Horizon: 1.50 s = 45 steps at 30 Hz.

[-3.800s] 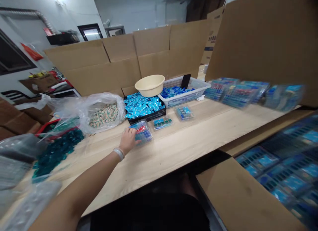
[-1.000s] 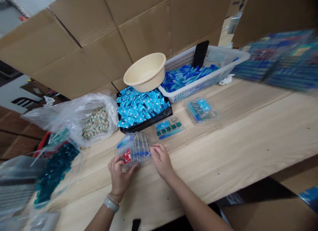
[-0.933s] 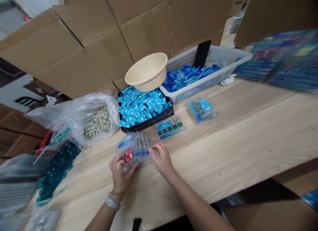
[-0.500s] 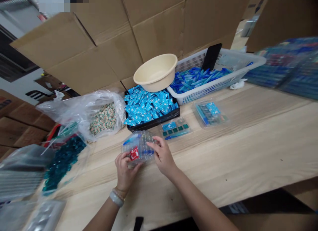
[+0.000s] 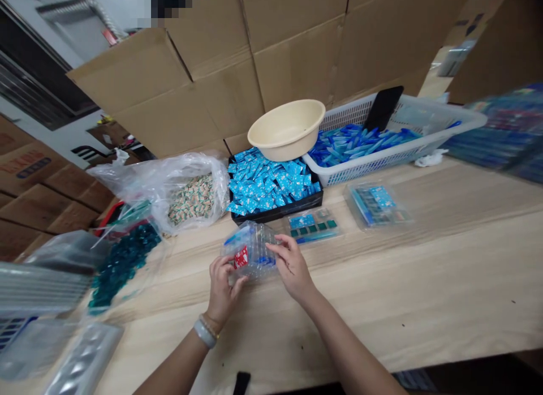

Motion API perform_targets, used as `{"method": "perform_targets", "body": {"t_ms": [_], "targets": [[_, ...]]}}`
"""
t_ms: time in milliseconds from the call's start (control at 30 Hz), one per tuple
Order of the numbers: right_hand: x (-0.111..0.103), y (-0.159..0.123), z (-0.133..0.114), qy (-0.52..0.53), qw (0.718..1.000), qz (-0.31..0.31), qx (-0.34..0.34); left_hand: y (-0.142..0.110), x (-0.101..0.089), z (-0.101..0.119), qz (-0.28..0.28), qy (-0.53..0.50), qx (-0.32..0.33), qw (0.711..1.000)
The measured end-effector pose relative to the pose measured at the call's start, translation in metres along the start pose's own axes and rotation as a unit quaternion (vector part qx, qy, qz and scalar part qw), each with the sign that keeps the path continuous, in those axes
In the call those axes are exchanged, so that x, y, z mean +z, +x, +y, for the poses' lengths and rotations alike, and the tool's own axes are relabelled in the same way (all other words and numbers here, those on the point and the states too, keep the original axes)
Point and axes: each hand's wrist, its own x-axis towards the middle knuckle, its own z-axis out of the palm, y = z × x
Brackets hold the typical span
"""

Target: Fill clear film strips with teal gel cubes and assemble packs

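My left hand [image 5: 223, 290] and my right hand [image 5: 292, 267] both grip a clear plastic clamshell pack [image 5: 250, 250], lifted a little and tilted above the wooden table [image 5: 403, 282]. The pack has a red label and blue pieces inside. My left fingers pinch its near left corner. My right fingers press on its right edge. Just behind it lie two more filled clear packs, one [image 5: 311, 225] in front of the black tray and another [image 5: 375, 200] to the right.
A black tray of blue sachets [image 5: 271, 185], a cream bowl [image 5: 287, 129] and a white basket of blue sticks [image 5: 382, 137] stand at the back. Plastic bags [image 5: 178, 191] and empty clear trays [image 5: 42, 282] crowd the left. Cardboard walls [image 5: 254, 61] ring the table. Stacked packs [image 5: 509, 134] lie right.
Earlier only my left hand touched the pack on the table. Now both hands hold it, raised and tilted. The view has shifted down and left.
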Motion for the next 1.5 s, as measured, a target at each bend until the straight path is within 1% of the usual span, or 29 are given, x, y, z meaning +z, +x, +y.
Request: {"method": "perform_targets", "body": {"t_ms": [167,400,500,567,667,833,1067,1333,1400,1500], "targets": [[0.0,0.001,-0.006,-0.019,1.0,0.015,0.004,0.0,-0.001,0.0,-0.005,0.004,0.007,1.0],[0.006,0.008,-0.024,-0.023,0.996,0.033,0.077,0.002,-0.006,0.003,-0.02,-0.026,-0.01,0.999],[0.009,0.008,-0.026,-0.009,0.993,0.039,0.109,0.002,-0.007,0.003,-0.027,-0.044,-0.017,0.999],[0.011,0.007,-0.024,0.003,0.992,0.037,0.121,0.002,-0.008,0.003,-0.022,-0.057,-0.022,0.998],[0.014,0.005,-0.02,0.019,0.991,0.037,0.126,0.002,-0.009,0.001,-0.023,-0.082,-0.03,0.996],[0.018,0.004,-0.015,0.018,0.991,0.056,0.121,0.004,-0.013,0.0,-0.043,-0.12,-0.033,0.991],[0.018,0.003,-0.012,0.033,0.989,0.068,0.127,0.007,-0.016,0.001,-0.022,-0.162,-0.056,0.985],[0.018,0.001,-0.013,0.024,0.989,0.064,0.134,0.007,-0.016,0.001,-0.012,-0.169,-0.062,0.984],[0.017,0.0,-0.012,0.026,0.988,0.064,0.135,0.008,-0.018,0.003,-0.02,-0.16,-0.059,0.985],[0.013,-0.001,-0.013,0.029,0.987,0.068,0.143,0.014,-0.022,0.009,-0.058,-0.126,-0.035,0.99]]}}
